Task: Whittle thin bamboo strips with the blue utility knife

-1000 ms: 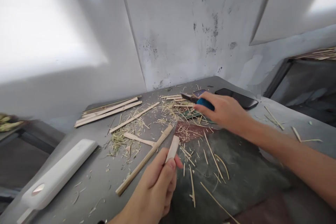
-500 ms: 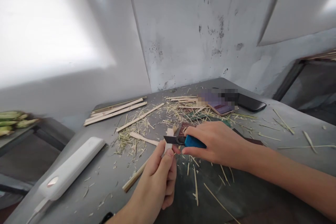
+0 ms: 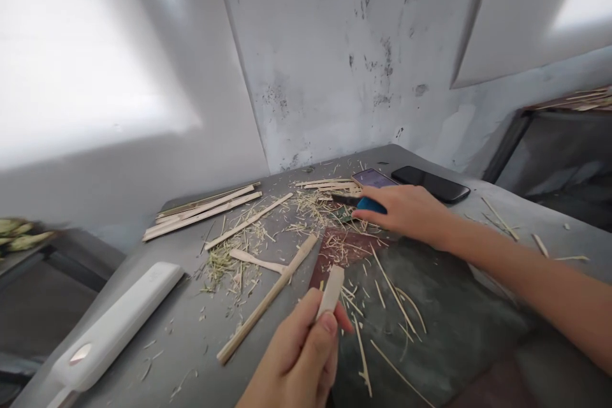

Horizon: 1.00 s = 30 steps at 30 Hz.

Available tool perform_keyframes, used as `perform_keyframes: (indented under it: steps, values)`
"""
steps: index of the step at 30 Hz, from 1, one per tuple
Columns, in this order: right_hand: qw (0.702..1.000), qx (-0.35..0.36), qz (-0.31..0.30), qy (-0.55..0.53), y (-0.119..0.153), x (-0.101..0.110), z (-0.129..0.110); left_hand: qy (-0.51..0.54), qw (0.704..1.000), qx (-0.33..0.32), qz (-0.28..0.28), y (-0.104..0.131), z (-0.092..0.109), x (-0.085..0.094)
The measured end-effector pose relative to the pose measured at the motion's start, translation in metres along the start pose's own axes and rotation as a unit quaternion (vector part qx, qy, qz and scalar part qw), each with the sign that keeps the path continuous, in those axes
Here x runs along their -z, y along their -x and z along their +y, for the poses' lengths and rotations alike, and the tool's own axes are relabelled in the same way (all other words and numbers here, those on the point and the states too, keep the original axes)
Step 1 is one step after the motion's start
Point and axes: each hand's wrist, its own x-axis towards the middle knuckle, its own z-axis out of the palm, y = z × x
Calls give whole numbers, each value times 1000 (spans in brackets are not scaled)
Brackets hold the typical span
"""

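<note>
My left hand [image 3: 303,350] pinches a flat, pale bamboo strip [image 3: 332,290] between thumb and fingers, its squared end pointing up and away. Farther off, my right hand [image 3: 406,210] is closed round the blue handle of a utility knife [image 3: 371,205], whose dark blade points left over the shavings. Blade and strip are apart. Between the hands lies a reddish-brown sheet [image 3: 329,245] strewn with shavings. Left of it a round bamboo stick [image 3: 268,299] rests diagonally, touching the end of a shaped bamboo piece with a narrowed middle [image 3: 258,261].
Bamboo strips [image 3: 205,211] lie at the back left of the grey table [image 3: 186,306], with shavings [image 3: 310,204] across the middle. A phone with a lit screen [image 3: 373,178] and a black phone [image 3: 430,183] lie at the back right. A white corded device [image 3: 119,325] is at left.
My right hand has carried the knife away from the strip, toward the far side of the table. My left hand, still holding the strip, is lower and slightly right. The view has shifted a little.
</note>
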Motion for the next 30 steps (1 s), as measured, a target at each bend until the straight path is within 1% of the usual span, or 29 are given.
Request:
perform_keyframes:
  steps: [2, 3, 5, 8, 11, 15, 21, 26, 30]
  values:
    - [999, -22, 24, -8, 0, 3, 2, 4, 1000, 13, 1, 2, 1, -2]
    - [999, -17, 29, -18, 1, 4, -4, 10, 1000, 21, 10, 1, 3, -2]
    - [998, 23, 22, -47, 8, 3, -23, 30, 999, 32, 30, -2, 5, 0]
    - [991, 104, -20, -84, 22, 0, -55, 57, 997, 26, 51, -6, 5, 3]
    - [983, 156, -70, -69, 32, -4, -71, 64, 996, 16, 60, -8, 2, 4]
    - [981, 169, -85, -35, 34, -7, -70, 68, 995, 9, 72, -8, 1, 4]
    - [986, 138, -93, -4, 29, -10, -63, 76, 994, 18, 81, -9, 5, 5]
    - [986, 147, -80, -25, 19, -4, -51, 91, 994, 19, 65, -9, 5, 6]
    - [983, 169, -69, -19, 16, -2, -50, 89, 994, 12, 55, -12, 6, 7]
